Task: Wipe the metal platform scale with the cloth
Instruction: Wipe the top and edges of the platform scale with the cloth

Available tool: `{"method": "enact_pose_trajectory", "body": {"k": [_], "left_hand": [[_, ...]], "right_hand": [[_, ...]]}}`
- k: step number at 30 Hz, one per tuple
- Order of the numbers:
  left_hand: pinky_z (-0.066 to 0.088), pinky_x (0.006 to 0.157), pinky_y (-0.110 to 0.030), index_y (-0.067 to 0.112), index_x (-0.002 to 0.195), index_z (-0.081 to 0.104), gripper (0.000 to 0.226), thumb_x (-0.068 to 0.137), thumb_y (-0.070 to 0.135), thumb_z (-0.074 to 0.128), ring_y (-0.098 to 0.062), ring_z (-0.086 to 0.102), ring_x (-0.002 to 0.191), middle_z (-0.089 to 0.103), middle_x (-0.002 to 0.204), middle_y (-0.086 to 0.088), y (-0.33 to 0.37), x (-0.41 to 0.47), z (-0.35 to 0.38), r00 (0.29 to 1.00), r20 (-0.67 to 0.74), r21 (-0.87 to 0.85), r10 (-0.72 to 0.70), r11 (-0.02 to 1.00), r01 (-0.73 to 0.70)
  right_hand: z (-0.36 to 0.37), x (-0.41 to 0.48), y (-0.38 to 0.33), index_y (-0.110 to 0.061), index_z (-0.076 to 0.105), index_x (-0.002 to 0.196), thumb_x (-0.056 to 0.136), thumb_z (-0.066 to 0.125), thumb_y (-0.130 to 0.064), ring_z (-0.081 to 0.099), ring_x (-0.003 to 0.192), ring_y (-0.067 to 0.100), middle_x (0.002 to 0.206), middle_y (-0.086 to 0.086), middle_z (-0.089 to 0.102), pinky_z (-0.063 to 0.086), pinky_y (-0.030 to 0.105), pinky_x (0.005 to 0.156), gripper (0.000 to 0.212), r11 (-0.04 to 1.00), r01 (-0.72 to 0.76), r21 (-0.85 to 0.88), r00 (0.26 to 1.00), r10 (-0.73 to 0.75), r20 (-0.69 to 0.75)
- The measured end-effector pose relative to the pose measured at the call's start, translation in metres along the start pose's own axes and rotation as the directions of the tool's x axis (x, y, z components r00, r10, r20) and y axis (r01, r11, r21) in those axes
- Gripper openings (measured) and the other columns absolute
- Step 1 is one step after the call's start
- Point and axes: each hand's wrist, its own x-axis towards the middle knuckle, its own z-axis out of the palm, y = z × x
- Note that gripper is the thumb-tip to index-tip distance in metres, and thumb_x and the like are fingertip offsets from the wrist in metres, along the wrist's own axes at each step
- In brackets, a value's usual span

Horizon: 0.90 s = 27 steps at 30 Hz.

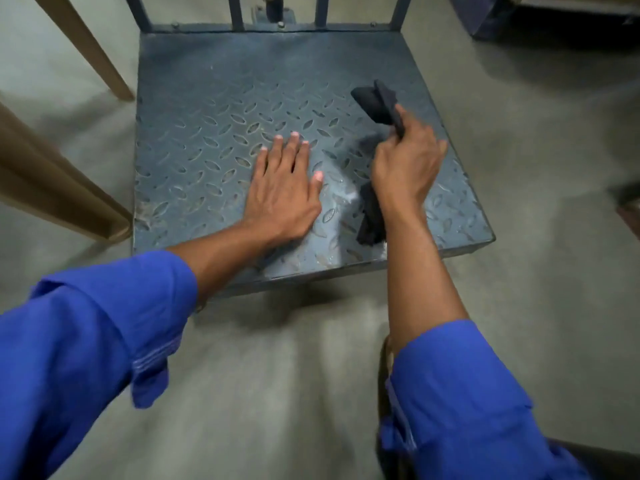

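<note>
The metal platform scale [214, 109] is a blue-grey tread plate with a raised diamond pattern, lying low on the floor. My left hand [282, 188] rests flat on the plate near its middle, fingers spread and holding nothing. My right hand [407, 164] is closed around a dark cloth [377, 100]. One end of the cloth sticks up beyond my fingers, and the other end hangs below my wrist, down to the plate near its front edge. A pale dusty smear shows on the plate between my hands.
Upright metal bars [237, 12] rise along the scale's far edge. Tan wooden legs [86, 46] slant down at the left, close to the plate's left side. Grey concrete floor [270, 375] surrounds the scale. A dark object [491, 19] sits at the back right.
</note>
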Motion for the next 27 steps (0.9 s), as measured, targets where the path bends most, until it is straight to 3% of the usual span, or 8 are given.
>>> {"method": "enact_pose_trajectory", "body": {"k": [4,7,12,18,21,24,27], "left_hand": [[0.001,0.134,-0.049,0.007,0.168,0.018,0.067,0.111,0.04,0.03,-0.031,0.005,0.165,0.011,0.178,-0.012,0.023,0.072,-0.001,0.999,0.003,0.03,-0.052,0.998,0.052],[0.001,0.134,-0.049,0.005,0.168,0.017,0.067,0.11,0.036,0.032,-0.032,0.004,0.165,0.01,0.178,-0.013,0.047,0.122,0.001,0.996,0.02,0.008,-0.086,0.996,0.086],[-0.001,0.134,-0.048,0.004,0.168,0.015,0.073,0.108,0.038,0.04,-0.031,0.001,0.165,0.006,0.178,-0.012,0.074,0.192,-0.004,0.992,0.084,-0.015,-0.099,0.995,0.1],[0.0,0.134,-0.048,0.005,0.168,0.015,0.068,0.111,0.038,0.031,-0.031,0.003,0.165,0.009,0.178,-0.011,0.068,0.255,0.01,0.995,-0.008,0.025,-0.103,0.994,0.103],[0.002,0.133,-0.05,0.003,0.168,0.015,0.066,0.111,0.035,0.026,-0.034,0.005,0.164,0.01,0.177,-0.014,0.082,0.266,0.02,0.989,-0.066,0.078,-0.134,0.987,0.139],[0.001,0.133,-0.051,0.0,0.167,0.009,0.068,0.109,0.031,0.026,-0.035,0.003,0.164,0.007,0.177,-0.018,0.097,0.272,0.024,0.983,-0.062,0.114,-0.172,0.977,0.178],[-0.001,0.133,-0.051,0.0,0.167,0.009,0.069,0.108,0.03,0.028,-0.034,0.003,0.164,0.007,0.177,-0.019,0.1,0.277,0.027,0.985,-0.074,0.115,-0.153,0.98,0.161]], "right_hand": [[0.019,0.03,-0.008,-0.031,0.063,0.143,0.095,0.048,-0.01,0.051,0.122,0.033,0.13,0.009,0.067,0.035,0.031,0.099,0.054,0.999,0.039,0.007,0.987,-0.04,0.156],[0.027,0.063,0.005,-0.023,0.065,0.142,0.092,0.046,-0.006,0.049,0.122,0.036,0.127,0.013,0.067,0.04,0.036,0.098,0.056,1.0,0.019,-0.021,0.993,-0.016,0.116],[0.045,0.124,0.016,-0.017,0.063,0.144,0.091,0.047,-0.005,0.046,0.122,0.035,0.133,0.014,0.062,0.035,0.031,0.098,0.056,1.0,-0.021,-0.022,1.0,0.021,0.022],[0.071,0.173,0.024,-0.007,0.068,0.127,0.091,0.049,-0.008,0.041,0.123,0.037,0.131,0.019,0.058,0.038,0.036,0.097,0.041,0.997,-0.073,-0.027,0.992,0.076,0.1],[0.085,0.181,0.035,-0.012,0.059,0.142,0.093,0.053,-0.009,0.039,0.124,0.035,0.138,0.015,0.052,0.033,0.031,0.098,0.05,0.996,-0.06,-0.061,0.991,0.067,0.114],[0.092,0.185,0.038,-0.018,0.056,0.149,0.09,0.055,0.0,0.041,0.119,0.032,0.136,0.012,0.05,0.03,0.025,0.092,0.062,1.0,-0.021,-0.006,1.0,0.021,-0.019],[0.094,0.196,0.033,-0.017,0.06,0.144,0.092,0.053,-0.006,0.041,0.12,0.032,0.132,0.013,0.051,0.036,0.03,0.097,0.053,0.998,-0.067,-0.023,0.991,0.069,0.113]]}}
